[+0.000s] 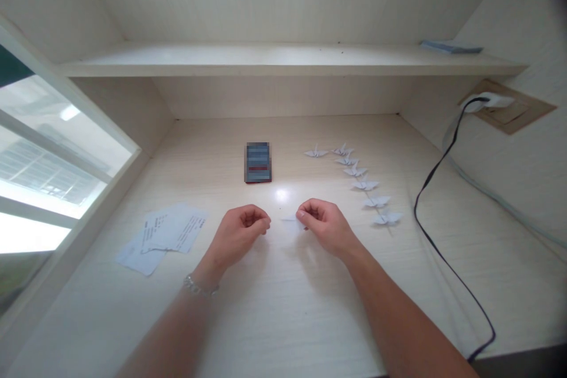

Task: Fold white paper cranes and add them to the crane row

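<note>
Between the thumb and fingers of my right hand [325,225] is a small piece of white folded paper [290,220], its thin pointed end sticking out to the left. My left hand [241,230] is just left of that point, a small gap away. Its thumb and fingertips are pressed together, and no paper shows in them. Both hands are low over the desk. Right of my right hand, several white paper cranes [365,185] stand in a curved line, with another paper crane [316,152] at its far left end.
A dark card-sized object [257,162], blurred out, lies beyond my hands. Overlapping white paper sheets [175,227] with print are at left. A black cable [432,236] runs from the wall socket [509,106] down the right side. A shelf [283,56] spans the back.
</note>
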`<state>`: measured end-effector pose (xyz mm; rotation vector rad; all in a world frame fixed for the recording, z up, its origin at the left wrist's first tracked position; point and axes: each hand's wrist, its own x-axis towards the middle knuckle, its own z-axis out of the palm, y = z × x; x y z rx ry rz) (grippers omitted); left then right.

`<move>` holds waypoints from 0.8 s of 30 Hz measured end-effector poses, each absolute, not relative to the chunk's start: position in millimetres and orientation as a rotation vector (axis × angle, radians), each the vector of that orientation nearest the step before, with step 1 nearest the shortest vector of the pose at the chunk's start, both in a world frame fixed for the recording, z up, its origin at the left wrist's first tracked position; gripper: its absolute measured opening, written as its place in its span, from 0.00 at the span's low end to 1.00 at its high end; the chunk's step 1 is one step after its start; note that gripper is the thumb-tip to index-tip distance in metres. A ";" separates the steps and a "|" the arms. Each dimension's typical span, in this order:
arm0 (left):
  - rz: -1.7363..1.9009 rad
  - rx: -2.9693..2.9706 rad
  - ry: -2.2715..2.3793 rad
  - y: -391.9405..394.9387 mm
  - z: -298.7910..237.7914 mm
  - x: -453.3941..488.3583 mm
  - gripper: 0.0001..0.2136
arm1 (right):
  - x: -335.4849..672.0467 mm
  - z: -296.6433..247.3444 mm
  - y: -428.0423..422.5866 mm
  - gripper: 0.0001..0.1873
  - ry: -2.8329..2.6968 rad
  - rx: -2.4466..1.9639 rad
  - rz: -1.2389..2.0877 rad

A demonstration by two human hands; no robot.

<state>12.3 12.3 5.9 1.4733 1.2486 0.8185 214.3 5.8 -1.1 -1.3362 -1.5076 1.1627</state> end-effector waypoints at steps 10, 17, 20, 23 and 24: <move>0.635 1.690 1.225 6.4 8.1 18.2 0.08 | 203.1 -3.2 0.0 0.07 -1.643 -1.337 1.203; 0.694 1.664 1.263 12.4 8.9 4.9 0.06 | 217.1 -0.8 6.2 0.07 -1.447 -1.308 1.214; 0.811 1.501 1.197 12.9 9.0 6.4 0.05 | 212.9 2.6 3.8 0.08 -1.433 -1.271 1.195; 0.882 1.359 1.097 9.5 10.2 15.3 0.06 | 202.3 3.5 -1.8 0.08 -1.433 -1.254 1.130; 0.893 1.331 1.074 8.1 10.7 18.6 0.07 | 198.9 3.3 -3.6 0.09 -1.436 -1.258 1.107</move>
